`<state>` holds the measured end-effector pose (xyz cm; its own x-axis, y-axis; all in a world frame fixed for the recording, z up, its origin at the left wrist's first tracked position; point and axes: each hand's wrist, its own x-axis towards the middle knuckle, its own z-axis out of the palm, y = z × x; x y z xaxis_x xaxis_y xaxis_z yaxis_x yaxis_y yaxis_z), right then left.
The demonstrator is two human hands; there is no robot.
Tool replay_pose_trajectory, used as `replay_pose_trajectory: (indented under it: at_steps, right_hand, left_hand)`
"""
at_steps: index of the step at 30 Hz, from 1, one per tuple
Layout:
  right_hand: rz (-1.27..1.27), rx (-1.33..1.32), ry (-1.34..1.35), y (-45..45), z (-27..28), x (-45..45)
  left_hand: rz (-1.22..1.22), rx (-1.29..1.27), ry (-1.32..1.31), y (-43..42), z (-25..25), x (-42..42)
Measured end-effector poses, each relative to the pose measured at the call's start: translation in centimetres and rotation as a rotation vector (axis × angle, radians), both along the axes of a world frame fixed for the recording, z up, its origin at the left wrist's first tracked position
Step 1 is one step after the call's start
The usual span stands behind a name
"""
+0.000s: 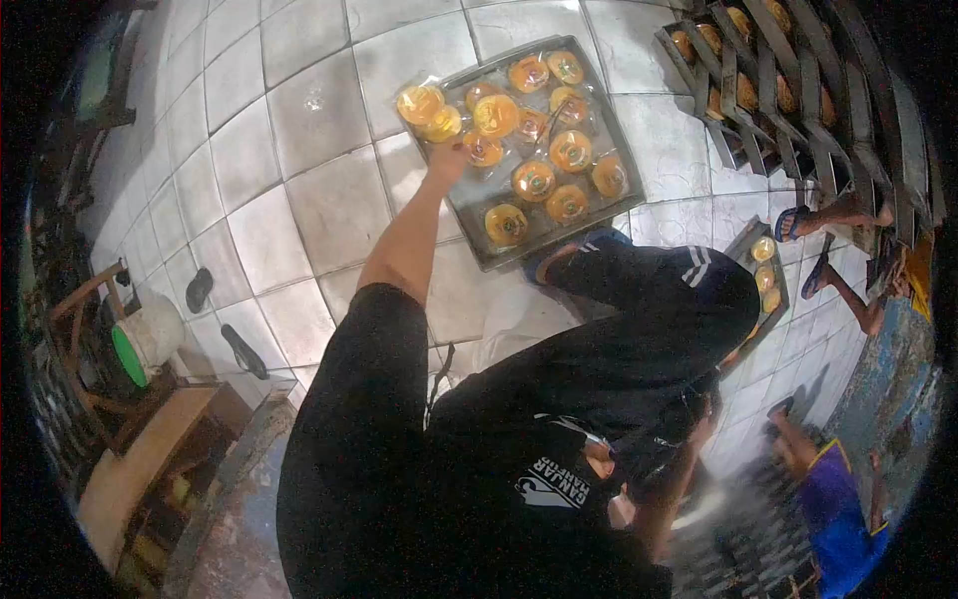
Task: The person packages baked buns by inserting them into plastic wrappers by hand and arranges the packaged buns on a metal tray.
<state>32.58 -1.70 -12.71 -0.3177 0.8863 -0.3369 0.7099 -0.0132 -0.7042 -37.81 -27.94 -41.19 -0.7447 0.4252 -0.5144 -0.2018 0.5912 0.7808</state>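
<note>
My left hand [448, 158] reaches to the left edge of a dark metal tray [477, 255] on the floor. Its fingers are closed at a round golden bun in clear plastic [440, 124]; another wrapped bun [419, 103] sits just beyond, over the tray's corner. Several more round wrapped buns [534, 181] lie in the tray, some overlapping. My right hand [705, 417] is beside my dark-trousered leg, low on the right. Its fingers are partly hidden and blurred. Shiny clear plastic [644, 444] shows near it on my lap, but whether the hand holds it is unclear.
A second tray [739, 247] with wrapped buns is partly behind my knee. A metal rack [798, 80] of buns stands upper right. Other people's feet [793, 222] and a person in purple and blue [838, 509] are at right. Sandals [242, 351] and a bucket [155, 334] are left.
</note>
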Motion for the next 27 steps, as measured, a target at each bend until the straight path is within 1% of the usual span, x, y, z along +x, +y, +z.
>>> replay_pose_trajectory:
  at_steps: [2, 3, 5, 6, 8, 9, 10, 11, 12, 13, 15, 17, 18, 20, 21, 22, 23, 24, 25, 26, 27]
  right_hand:
    - [0.0, -0.034, 0.077, -0.1, 0.2, 0.1]
    - [0.009, -0.001, 0.006, 0.0, 0.4, -0.1]
    - [0.016, 0.03, -0.07, 0.0, 0.8, -0.5]
    - [0.164, 0.147, -0.108, 0.0, 0.9, -0.7]
    - [0.305, 0.264, -0.146, 0.0, 1.1, -1.5]
    - [0.124, 0.128, -0.106, -0.3, 1.4, -2.3]
    - [-0.057, -0.01, -0.067, -0.6, 1.9, -3.0]
    - [-0.058, -0.015, -0.072, -0.4, 1.8, -2.5]
    - [-0.108, -0.037, -0.101, 0.0, 1.2, -1.6]
    - [-0.16, -0.058, -0.127, 0.1, 0.4, -0.7]
    - [-0.134, -0.016, -0.115, -0.4, -0.3, -0.3]
    - [-0.102, 0.03, -0.106, -0.3, 0.2, -0.5]
    - [0.048, 0.085, -0.147, -0.3, 0.9, -1.3]
    - [0.201, 0.137, -0.187, -0.3, 1.6, -2.6]
    - [0.18, 0.104, -0.189, -0.1, 0.8, -1.5]
    - [0.169, 0.086, -0.19, 0.3, 0.1, 0.1]
    - [0.158, 0.068, -0.191, 0.7, -0.5, 1.7]
    - [0.351, 0.2, -0.326, 1.3, -1.0, 3.5]
    - [0.542, 0.337, -0.459, 1.6, -1.3, 4.2]
    - [0.538, 0.34, -0.457, 1.5, -1.4, 3.6]
    - [0.369, 0.246, -0.328, 1.2, -1.5, 3.1]
  left_hand:
    - [0.218, -0.108, -0.055, 2.4, -0.1, 0.9]
    - [0.215, -0.107, -0.059, 2.9, -0.6, 1.2]
    - [0.215, 0.02, 0.002, 3.8, -1.2, 1.4]
    - [0.212, 0.018, -0.001, 3.9, -1.3, 1.3]
    - [-0.071, -0.153, 0.109, 4.2, -1.4, 0.3]
    - [-0.077, -0.153, 0.107, 4.4, -2.8, 0.0]
    - [-0.068, -0.251, 0.148, 4.5, -4.3, -0.1]
    - [-0.058, -0.351, 0.189, 4.2, -5.5, 0.1]
    - [-0.06, -0.355, 0.187, 4.0, -4.0, 0.1]
    - [-0.182, -0.328, -0.053, 3.5, -2.5, 0.0]
    - [-0.304, -0.302, -0.298, 2.5, -3.3, 1.0]
    - [-0.012, -0.473, 0.105, 1.9, -4.6, 3.2]
    - [-0.012, -0.475, 0.101, 1.8, -4.5, 3.8]
    - [0.186, -0.366, 0.213, 2.0, -4.0, 4.4]
    - [0.185, -0.368, 0.212, 2.5, -2.3, 4.3]
    - [0.229, -0.188, 0.072, 3.4, 0.4, 3.9]
    - [0.249, -0.096, 0.005, 3.7, 1.0, 3.5]
    - [0.271, -0.008, -0.066, 4.0, 1.6, 3.2]
    - [0.33, 0.117, -0.216, 4.7, 0.7, 2.3]
    - [0.387, 0.244, -0.367, 5.4, 0.3, 1.5]
    - [0.384, 0.245, -0.368, 5.7, 0.0, 1.3]
